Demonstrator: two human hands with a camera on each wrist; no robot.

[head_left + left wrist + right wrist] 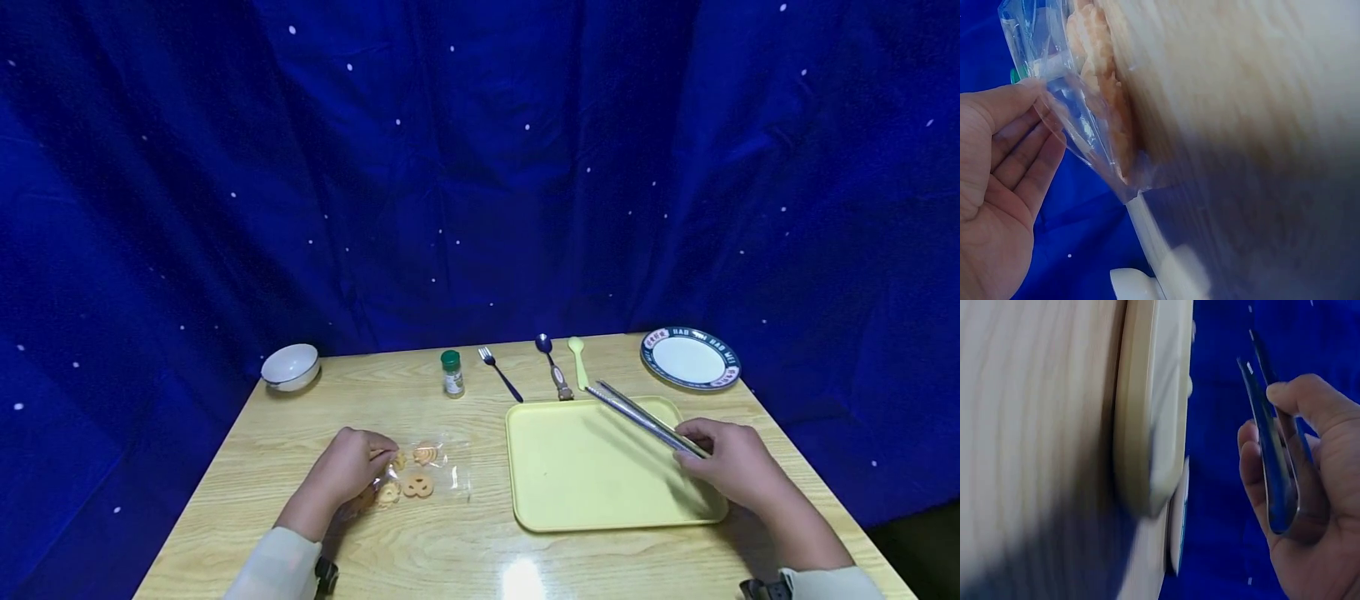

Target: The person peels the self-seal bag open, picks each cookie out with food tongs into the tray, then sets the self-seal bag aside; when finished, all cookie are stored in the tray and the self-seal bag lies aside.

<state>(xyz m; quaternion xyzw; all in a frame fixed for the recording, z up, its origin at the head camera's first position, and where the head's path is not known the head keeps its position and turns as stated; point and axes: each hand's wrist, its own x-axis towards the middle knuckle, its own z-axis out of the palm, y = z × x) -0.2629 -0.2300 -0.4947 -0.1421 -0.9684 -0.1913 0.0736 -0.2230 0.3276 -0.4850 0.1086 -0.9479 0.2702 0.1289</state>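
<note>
My left hand [348, 468] pinches the edge of a clear plastic bag [454, 477] with several cookies [417, 486] of different shapes in it, on the left half of the table. The left wrist view has the thumb and fingertips on the crinkled film, beside a cookie [1100, 75]. My right hand [723, 458] grips metal tongs [645, 419] near their bent end. Their two arms stand slightly apart and point toward the back left, above the yellow tray [600, 475]. In the right wrist view the tongs [1280, 487] lie between thumb and fingers, nothing between their tips.
Along the back stand a white bowl [291, 367] and a green-capped shaker jar [452, 375]. A fork [501, 375], a dark spoon [553, 367] and a pale yellow spoon [579, 363] lie behind the tray. A rimmed plate [690, 358] sits at the back right corner.
</note>
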